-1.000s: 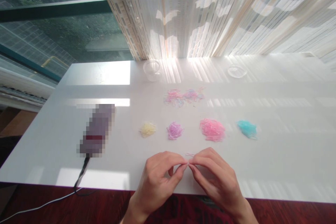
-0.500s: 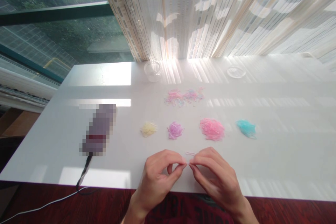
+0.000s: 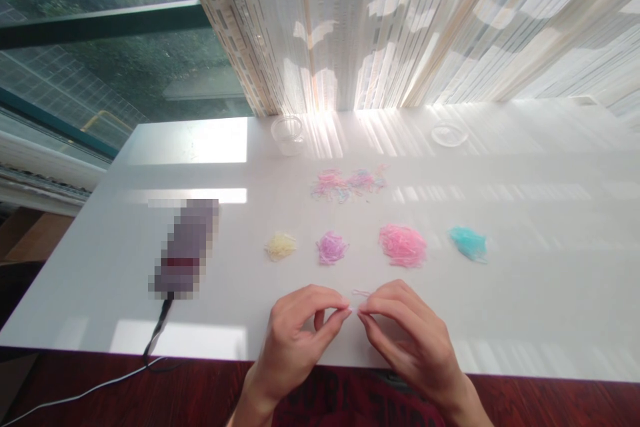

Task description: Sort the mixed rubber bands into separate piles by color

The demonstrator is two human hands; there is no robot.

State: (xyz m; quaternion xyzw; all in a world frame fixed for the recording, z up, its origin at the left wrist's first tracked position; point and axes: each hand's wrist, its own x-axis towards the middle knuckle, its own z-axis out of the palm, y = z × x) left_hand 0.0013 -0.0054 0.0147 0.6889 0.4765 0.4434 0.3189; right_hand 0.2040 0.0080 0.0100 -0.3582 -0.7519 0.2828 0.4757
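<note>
My left hand (image 3: 305, 323) is closed in a pinch, thumb against forefinger, above the front part of the white table. A tiny pale pink-purple rubber band (image 3: 352, 309) shows at its fingertips. Close by on the right, my right hand (image 3: 413, 327) pinches too, its fingertips just short of the left ones; they seem to grip the other end of the same band. Behind the right fingers lies a loose pink band (image 3: 360, 292). Beyond the hands sit sorted piles of small bands: yellow (image 3: 281, 247), purple (image 3: 331, 248), pink (image 3: 403, 245) and turquoise (image 3: 469, 243).
A mixed-colour heap of bands (image 3: 347, 183) lies farther back on the table (image 3: 540, 293). Behind it stand a clear plastic tub (image 3: 288, 135) and a clear lid (image 3: 449, 134). On the left rests a blurred-out device (image 3: 186, 247) with a black cable (image 3: 163, 323). Curtains hang along the back edge.
My fingertips have drawn slightly apart, the left hand shifting a little left, and a bit of the pale band now shows between them. The piles stay put.
</note>
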